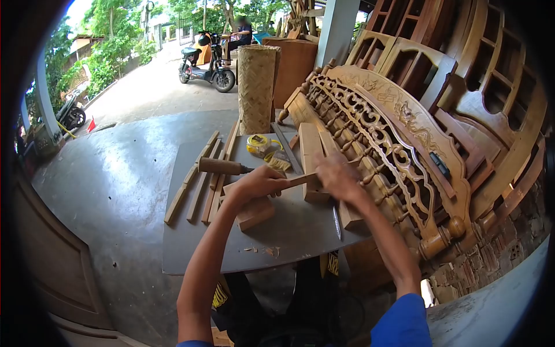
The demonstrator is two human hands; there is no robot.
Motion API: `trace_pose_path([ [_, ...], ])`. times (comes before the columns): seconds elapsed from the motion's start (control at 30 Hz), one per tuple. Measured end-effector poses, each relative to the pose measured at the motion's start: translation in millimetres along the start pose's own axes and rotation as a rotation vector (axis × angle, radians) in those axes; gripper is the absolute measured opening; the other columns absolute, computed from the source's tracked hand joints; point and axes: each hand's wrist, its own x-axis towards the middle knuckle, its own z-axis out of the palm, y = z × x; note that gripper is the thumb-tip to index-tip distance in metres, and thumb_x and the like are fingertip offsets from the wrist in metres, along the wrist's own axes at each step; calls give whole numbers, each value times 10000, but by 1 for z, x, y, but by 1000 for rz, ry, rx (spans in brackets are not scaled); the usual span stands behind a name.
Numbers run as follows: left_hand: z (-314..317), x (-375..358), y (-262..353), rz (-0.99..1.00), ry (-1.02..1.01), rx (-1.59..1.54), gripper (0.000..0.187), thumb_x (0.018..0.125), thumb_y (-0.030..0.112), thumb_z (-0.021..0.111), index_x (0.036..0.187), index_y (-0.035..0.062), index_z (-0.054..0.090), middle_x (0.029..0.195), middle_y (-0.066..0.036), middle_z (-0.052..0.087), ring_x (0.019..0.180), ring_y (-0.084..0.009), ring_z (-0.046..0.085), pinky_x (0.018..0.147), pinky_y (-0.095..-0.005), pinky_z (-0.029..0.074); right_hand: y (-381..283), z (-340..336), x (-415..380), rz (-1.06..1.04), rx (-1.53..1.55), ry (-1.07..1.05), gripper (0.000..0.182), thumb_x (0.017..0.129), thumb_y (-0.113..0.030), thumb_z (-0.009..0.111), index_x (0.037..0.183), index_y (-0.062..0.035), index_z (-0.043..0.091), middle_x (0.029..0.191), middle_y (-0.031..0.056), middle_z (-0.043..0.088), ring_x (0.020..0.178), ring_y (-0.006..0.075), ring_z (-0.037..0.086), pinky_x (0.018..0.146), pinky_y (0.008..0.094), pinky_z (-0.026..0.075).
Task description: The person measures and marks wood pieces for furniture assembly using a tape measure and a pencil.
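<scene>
My left hand is closed around a thin wooden strip over the work table. Toward the strip's other end is my right hand, its fingers smeared by motion. A tool with a round wooden handle and dark ferrule points at my left knuckles; its far part is hidden. Below the left wrist sits a wooden block. Two longer wooden pieces lie under and beside the right hand. A slim silvery pointed tool rests near them.
Several wooden sticks lie on the table's left. A yellow tape measure sits at the back, before a woven roll. Carved wooden panels lean along the right. A motorbike and a person are beyond.
</scene>
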Motion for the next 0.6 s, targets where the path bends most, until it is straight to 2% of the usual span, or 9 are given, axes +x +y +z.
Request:
trace_pose_path([
  [0.03,-2,-1,8,-26,23,39,320,841,309,572,907,7,653,673,-22,597,626,-71,531,594,-245,434,0,25,6,-183,344,143,397,895,-238,351,1205,-16,463,1339,160,359,1248,330,298,1077,382,156],
  [0.1,1,-8,17,-102,42,101,314,834,300,582,893,0,653,668,-21,592,626,-72,528,594,-241,428,12,-1,0,-160,104,-175,466,920,-278,311,1319,-38,331,1395,131,277,1306,302,196,1087,388,120],
  [0.2,1,-4,15,-99,27,34,307,842,308,566,863,14,655,657,-12,583,620,-71,518,593,-245,423,57,47,20,151,284,64,494,924,-296,296,1352,-50,269,1394,127,281,1311,288,190,1086,395,121],
  [0.3,1,-5,16,-71,29,0,314,846,312,559,838,12,652,652,-9,579,618,-71,515,593,-245,422,-3,13,1,-56,286,-43,481,929,-311,282,1323,-40,334,1384,144,297,1309,279,202,1090,366,78],
  [0.37,7,-9,13,-99,31,1,314,844,310,566,836,8,651,650,-9,577,616,-71,515,595,-244,422,27,18,11,-190,256,-96,501,931,-310,238,1324,-9,312,1384,173,280,1304,273,217,1089,367,98],
  [0.43,3,-5,18,-137,46,46,308,839,303,578,845,4,651,647,-9,576,614,-72,514,596,-244,422,60,38,20,109,255,148,437,911,-264,276,1224,-17,456,1343,146,363,1267,270,299,1082,370,136],
  [0.5,-2,-2,14,-84,13,41,320,846,316,568,906,13,650,659,-7,576,619,-74,512,597,-248,422,39,29,22,200,231,-38,396,901,-241,300,1111,-6,540,1297,146,422,1260,246,316,1079,381,149],
  [0.57,-1,0,7,-67,-16,-4,326,852,324,558,919,18,647,666,-6,577,622,-74,511,595,-250,421,2,36,4,-298,130,146,347,897,-214,324,975,-16,597,1254,130,474,1248,196,344,1079,396,152],
  [0.6,-1,-2,10,-35,-28,1,330,853,325,557,940,19,645,676,-8,580,627,-75,511,593,-250,420,0,30,3,-348,183,149,361,905,-220,303,1020,-20,581,1272,134,455,1251,207,339,1080,397,150],
])
